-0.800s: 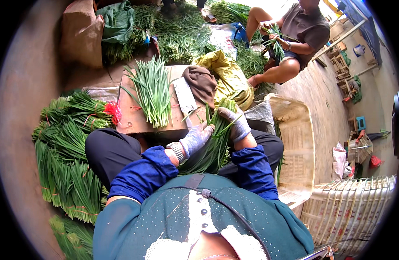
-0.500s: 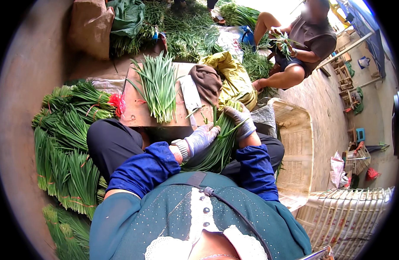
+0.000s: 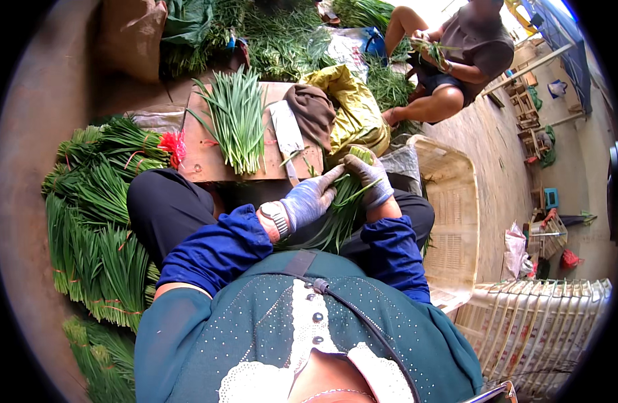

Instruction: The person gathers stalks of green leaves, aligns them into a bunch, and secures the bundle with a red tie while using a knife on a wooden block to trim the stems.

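My gloved right hand (image 3: 370, 180) is closed around a bundle of garlic chives (image 3: 340, 218), its pale stem ends up beside the thumb. The long green leaves hang down over my lap. My gloved left hand (image 3: 311, 200) is at the left side of the same bundle, fingers pressed together against the leaves; its fingertips are partly hidden. Ahead of it a wooden board (image 3: 205, 161) carries a loose pile of garlic chives (image 3: 236, 124), a broad-bladed cleaver (image 3: 287, 129) with its handle toward me, and a brown cloth (image 3: 310, 115).
Tied chive bundles (image 3: 97, 248) are stacked at my left, with red plastic ties (image 3: 172, 149) near the board. A yellow sack (image 3: 359, 114) lies beyond my right hand. A plastic crate (image 3: 450, 221) stands at right. Another person (image 3: 470, 50) sits at far right, handling greens.
My left hand's fingers have stretched further toward the stem ends of the bundle. The right hand keeps its hold. The whole view has shifted slightly, and the other person's hands have lowered.
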`<state>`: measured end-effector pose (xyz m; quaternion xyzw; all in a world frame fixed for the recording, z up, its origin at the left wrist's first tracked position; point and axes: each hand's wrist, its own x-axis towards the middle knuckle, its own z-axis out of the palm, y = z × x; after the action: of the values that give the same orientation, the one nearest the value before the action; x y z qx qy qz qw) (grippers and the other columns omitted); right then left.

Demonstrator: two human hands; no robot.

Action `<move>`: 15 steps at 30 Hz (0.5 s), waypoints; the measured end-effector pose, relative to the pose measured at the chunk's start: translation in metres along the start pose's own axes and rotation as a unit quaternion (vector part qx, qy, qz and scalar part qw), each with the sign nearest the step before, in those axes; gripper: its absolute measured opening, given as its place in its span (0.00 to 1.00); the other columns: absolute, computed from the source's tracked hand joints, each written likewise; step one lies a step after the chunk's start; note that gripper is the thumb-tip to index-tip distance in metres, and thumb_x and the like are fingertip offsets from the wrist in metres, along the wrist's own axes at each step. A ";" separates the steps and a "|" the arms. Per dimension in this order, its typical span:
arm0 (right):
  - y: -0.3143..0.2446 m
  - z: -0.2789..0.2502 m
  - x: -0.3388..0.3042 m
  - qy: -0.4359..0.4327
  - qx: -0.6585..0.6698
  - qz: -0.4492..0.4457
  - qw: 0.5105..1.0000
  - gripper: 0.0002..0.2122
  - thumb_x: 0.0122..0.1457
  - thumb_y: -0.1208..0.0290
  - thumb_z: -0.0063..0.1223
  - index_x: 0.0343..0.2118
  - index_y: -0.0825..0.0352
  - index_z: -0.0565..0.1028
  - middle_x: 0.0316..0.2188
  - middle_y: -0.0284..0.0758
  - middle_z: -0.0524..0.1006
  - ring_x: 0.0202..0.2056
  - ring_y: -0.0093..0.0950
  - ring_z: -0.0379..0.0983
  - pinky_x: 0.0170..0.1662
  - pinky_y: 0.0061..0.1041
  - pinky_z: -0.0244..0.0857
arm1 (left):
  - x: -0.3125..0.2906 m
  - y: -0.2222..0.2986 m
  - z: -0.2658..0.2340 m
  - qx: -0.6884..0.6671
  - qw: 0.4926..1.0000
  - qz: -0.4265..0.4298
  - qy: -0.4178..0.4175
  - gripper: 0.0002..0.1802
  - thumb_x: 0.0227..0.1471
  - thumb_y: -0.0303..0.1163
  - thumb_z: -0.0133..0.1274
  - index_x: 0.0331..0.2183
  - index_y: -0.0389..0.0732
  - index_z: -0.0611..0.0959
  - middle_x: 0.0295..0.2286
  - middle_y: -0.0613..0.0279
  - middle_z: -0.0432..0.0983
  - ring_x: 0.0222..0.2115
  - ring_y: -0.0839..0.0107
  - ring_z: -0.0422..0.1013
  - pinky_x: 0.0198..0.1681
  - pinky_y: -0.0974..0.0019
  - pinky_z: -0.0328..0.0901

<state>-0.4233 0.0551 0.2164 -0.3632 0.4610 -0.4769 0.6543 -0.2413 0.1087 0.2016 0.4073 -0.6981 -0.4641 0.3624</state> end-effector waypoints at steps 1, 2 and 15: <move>0.002 0.001 -0.002 0.018 0.002 -0.009 1.000 0.11 0.51 0.75 0.64 0.37 0.63 0.75 0.30 0.26 0.76 0.29 0.20 0.73 0.35 0.21 0.69 | 0.001 0.000 0.002 -0.043 0.999 0.024 0.017 0.28 0.58 0.27 0.45 0.60 0.41 0.66 0.30 0.42 0.76 0.29 0.58 0.74 0.36 0.61 0.68; 0.002 0.000 -0.006 0.029 0.005 -0.009 1.000 0.12 0.51 0.76 0.63 0.38 0.64 0.74 0.30 0.27 0.76 0.29 0.21 0.73 0.35 0.22 0.70 | -0.002 -0.001 0.002 -0.058 0.998 -0.026 -0.015 0.26 0.59 0.27 0.45 0.59 0.40 0.68 0.30 0.51 0.78 0.28 0.68 0.73 0.34 0.66 0.67; 0.022 0.006 0.008 0.117 0.022 -0.089 0.989 0.15 0.49 0.77 0.65 0.40 0.67 0.73 0.30 0.32 0.76 0.28 0.24 0.74 0.33 0.24 0.71 | 0.007 0.021 0.009 0.169 0.969 0.135 0.122 0.15 0.46 0.32 0.61 0.37 0.39 0.78 0.51 0.41 0.65 0.52 0.44 0.64 0.56 0.50 0.59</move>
<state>-0.4100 0.0540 0.1959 -0.3298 0.4899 -0.5826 0.5584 -0.2570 0.1106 0.2199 0.4180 -0.7658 -0.2328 0.4298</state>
